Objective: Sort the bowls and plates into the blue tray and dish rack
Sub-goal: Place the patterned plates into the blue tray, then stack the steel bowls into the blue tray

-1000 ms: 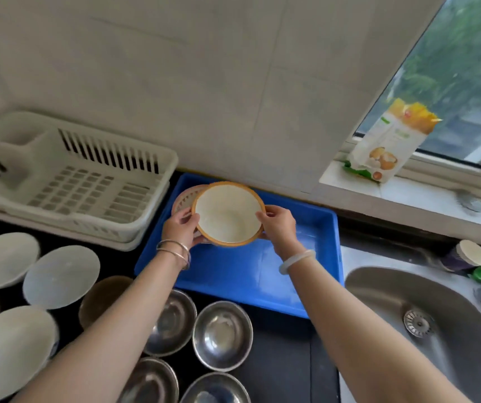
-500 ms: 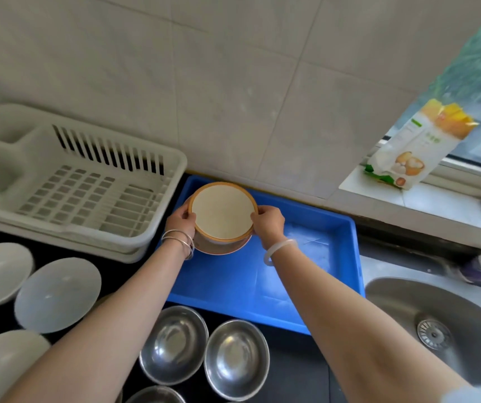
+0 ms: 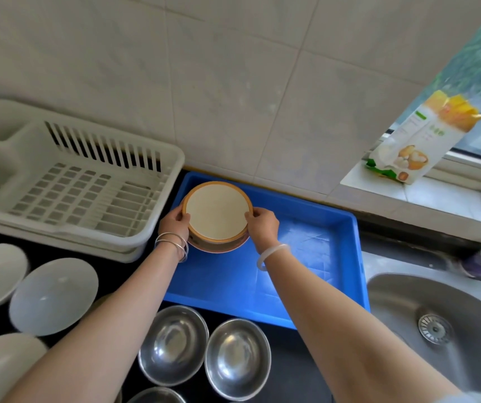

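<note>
- White bowls (image 3: 53, 296) lie at the far left on the dark tabletop (image 3: 291, 373), near its front edge.
- The white dish rack (image 3: 67, 196) stands behind them against the tiled wall, just beside the tray.
- The left hand (image 3: 174, 225), with bangles at the wrist, curls its fingers around the left rim of the orange-rimmed bowl (image 3: 217, 215).
- That bowl sits upright in the far left corner of the blue tray (image 3: 306, 257), nested over a pink-rimmed bowl (image 3: 219, 249) beneath it; whether it is fully seated cannot be told.
- The right hand (image 3: 264, 225), with a pale bracelet at the wrist, pinches the bowl's right rim with curled fingers.
- Steel bowls (image 3: 172, 344) stand on the tabletop in front of the tray, between the forearms.
- The steel sink (image 3: 402, 292) lies to the right of the tray.
- A food packet (image 3: 419, 141) leans on the windowsill above it.
</note>
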A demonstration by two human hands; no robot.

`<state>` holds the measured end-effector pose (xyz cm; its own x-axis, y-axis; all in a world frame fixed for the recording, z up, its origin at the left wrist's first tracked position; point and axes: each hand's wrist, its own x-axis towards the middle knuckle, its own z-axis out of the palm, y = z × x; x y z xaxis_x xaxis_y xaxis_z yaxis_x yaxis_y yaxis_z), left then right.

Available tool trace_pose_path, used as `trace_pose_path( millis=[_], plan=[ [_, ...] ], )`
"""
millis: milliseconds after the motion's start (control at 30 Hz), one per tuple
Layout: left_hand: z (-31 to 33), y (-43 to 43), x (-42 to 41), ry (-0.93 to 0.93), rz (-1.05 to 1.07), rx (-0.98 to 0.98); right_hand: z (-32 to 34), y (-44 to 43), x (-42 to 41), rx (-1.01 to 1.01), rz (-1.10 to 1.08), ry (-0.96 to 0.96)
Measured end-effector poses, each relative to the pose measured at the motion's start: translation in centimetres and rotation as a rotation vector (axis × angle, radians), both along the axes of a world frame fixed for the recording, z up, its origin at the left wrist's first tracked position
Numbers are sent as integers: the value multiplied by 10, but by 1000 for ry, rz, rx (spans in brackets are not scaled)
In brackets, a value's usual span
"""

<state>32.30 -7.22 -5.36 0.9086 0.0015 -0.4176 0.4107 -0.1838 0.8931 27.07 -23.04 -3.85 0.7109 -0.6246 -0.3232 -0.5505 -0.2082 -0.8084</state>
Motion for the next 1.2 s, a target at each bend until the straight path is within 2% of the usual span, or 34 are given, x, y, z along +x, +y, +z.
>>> trace_pose_path(
  millis=[167,300,500,767,867,1033,1200],
  plan=[
    [2,1,-5,2,64,-67,4,2,-6,-5,-14,-16],
    [12,5,-19,42,71,-192,11,-3,-20,43,19,-37],
    [33,19,-78,78,24,-199,27,-7,-66,62,87,-85],
    [35,42,-199,209,-145,-14,28,-2,-160,156,207,-8],
    [20,56,-237,177,-239,134,14,1,-196,144,230,81],
    [5,71,-269,161,-392,357,-17,13,-241,81,296,234],
    [2,64,-274,105,-495,474,-27,26,-246,183,277,233]
  ],
)
